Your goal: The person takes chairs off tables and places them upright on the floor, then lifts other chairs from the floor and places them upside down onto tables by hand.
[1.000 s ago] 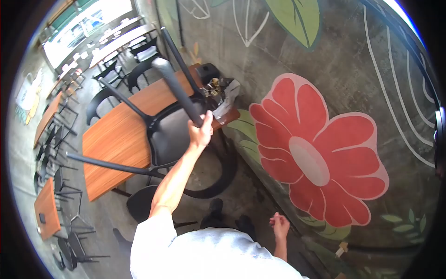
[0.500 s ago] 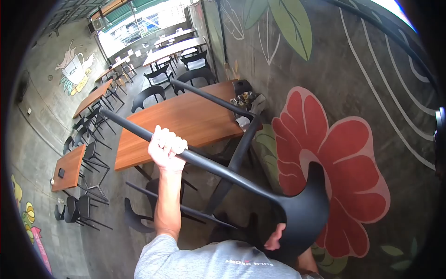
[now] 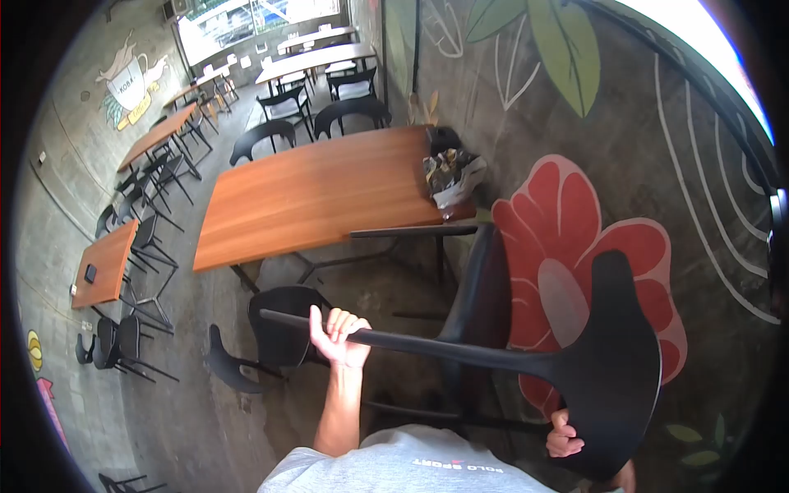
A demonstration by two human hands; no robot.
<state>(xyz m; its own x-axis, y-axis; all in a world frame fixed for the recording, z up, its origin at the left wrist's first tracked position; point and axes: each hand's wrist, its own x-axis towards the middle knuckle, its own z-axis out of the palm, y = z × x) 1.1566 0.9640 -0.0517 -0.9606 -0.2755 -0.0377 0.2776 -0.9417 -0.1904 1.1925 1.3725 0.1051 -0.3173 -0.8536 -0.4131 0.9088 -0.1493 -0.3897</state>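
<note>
Beside the painted wall [image 3: 608,156], left fingers [image 3: 346,321] are encircling a leg [image 3: 444,347] and right fingers [image 3: 564,442] gripping the backrest [image 3: 620,361] of a tilted chair [image 3: 485,296], beyond the worktop's [image 3: 312,189] near edge.

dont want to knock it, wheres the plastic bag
In the head view, the plastic bag sits at the right end of the nearest wooden table, beside the painted wall.

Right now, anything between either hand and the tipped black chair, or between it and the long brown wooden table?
No. The left hand grips a leg of the black chair, the right hand its curved back. Nothing visible blocks the chair from the table; a second black chair is off left, below the gripped leg's tip.
</note>
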